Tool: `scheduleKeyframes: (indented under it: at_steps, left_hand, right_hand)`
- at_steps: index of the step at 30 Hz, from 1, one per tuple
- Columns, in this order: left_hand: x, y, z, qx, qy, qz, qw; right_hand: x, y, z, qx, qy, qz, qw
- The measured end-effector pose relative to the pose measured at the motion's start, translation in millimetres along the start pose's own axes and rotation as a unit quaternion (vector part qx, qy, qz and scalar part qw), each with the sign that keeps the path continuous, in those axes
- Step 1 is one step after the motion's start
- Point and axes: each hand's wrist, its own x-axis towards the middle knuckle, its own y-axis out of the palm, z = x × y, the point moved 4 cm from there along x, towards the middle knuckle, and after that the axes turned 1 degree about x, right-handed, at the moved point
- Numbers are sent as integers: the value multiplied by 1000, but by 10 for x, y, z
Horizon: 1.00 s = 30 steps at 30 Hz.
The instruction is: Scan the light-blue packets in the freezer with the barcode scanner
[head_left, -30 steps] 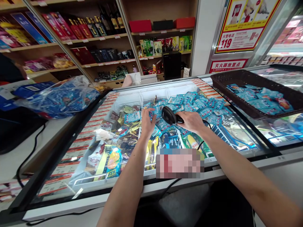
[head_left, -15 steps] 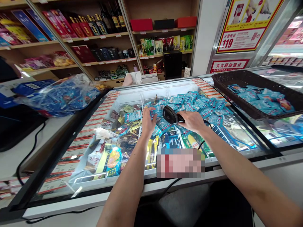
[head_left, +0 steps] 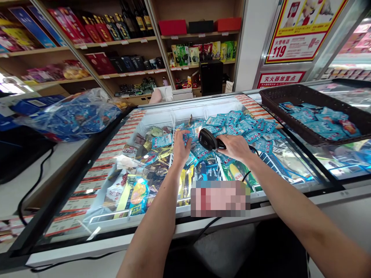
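Observation:
My right hand [head_left: 236, 147] is wrapped round the handle of a black handheld barcode scanner [head_left: 206, 139], its head tilted to the left. Just left of the scanner, my left hand [head_left: 182, 146] pinches a small blue snack packet [head_left: 196, 131] at its left edge; the fingertips are partly hidden. Many similar blue packets [head_left: 251, 127] lie in a loose pile on the glass top of the chest freezer [head_left: 116, 247], beyond and right of the scanner. One more blue packet [head_left: 162, 141] lies apart, left of my left hand.
At the right, a dark brown basket [head_left: 290, 129] holds more blue packets. A clear plastic bag [head_left: 78, 116] of blue packages sits at the left. The scanner's black cable [head_left: 246, 175] runs under my right forearm. Stocked shelves [head_left: 121, 42] stand behind the freezer.
Both hands stay almost where they were, with the scanner still beside the packet. The whole view has shifted very slightly.

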Motion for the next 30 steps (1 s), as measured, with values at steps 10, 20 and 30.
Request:
scheduleKeyframes:
  at_steps: [10, 20, 30]
  left_hand:
    - [-1, -9, -5, -5, -1, -10, 1000]
    - [-4, -59, 12, -2, -31, -32, 999]
    - [2, -52, 11, -2, -22, -33, 999]
  right_hand:
    - [-5, -10, 5, 3, -9, -29, 1000]
    - [-9, -5, 36, 15, -34, -49, 998]
    - [34, -13, 44, 10, -42, -67, 997]
